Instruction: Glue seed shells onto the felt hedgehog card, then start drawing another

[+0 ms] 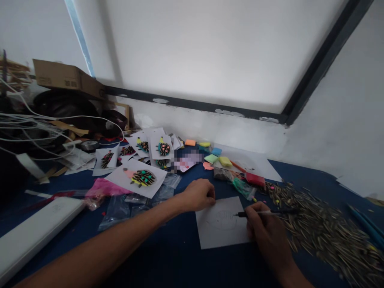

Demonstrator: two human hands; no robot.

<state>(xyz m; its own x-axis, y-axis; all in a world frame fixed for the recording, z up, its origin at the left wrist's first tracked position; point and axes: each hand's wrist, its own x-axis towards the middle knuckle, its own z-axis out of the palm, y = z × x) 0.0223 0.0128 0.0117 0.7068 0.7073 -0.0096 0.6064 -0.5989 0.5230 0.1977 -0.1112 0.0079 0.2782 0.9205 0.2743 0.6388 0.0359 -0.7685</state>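
Note:
A small white sheet of paper (223, 234) lies on the blue tabletop, with a faint rounded outline and short pencil-like strokes drawn on it. My left hand (198, 195) is closed, its curled fingertips pressing on the sheet's upper left edge. In my right hand (265, 230) a dark pen (243, 214) is gripped, its point over the drawing; whether it touches is unclear. Just to the right spreads a heap of sunflower seeds (324, 228). A finished-looking card (120, 176) with a seed-covered hedgehog shape is left of my left hand.
More decorated cards (159, 146) lie overlapping at the back left. Soft clay packs, including a yellow one (225, 161) and a red one (255, 180), sit beyond the sheet. A long white box (39, 236) is at front left. Cables (60, 117) and a cardboard box (64, 76) crowd the far left.

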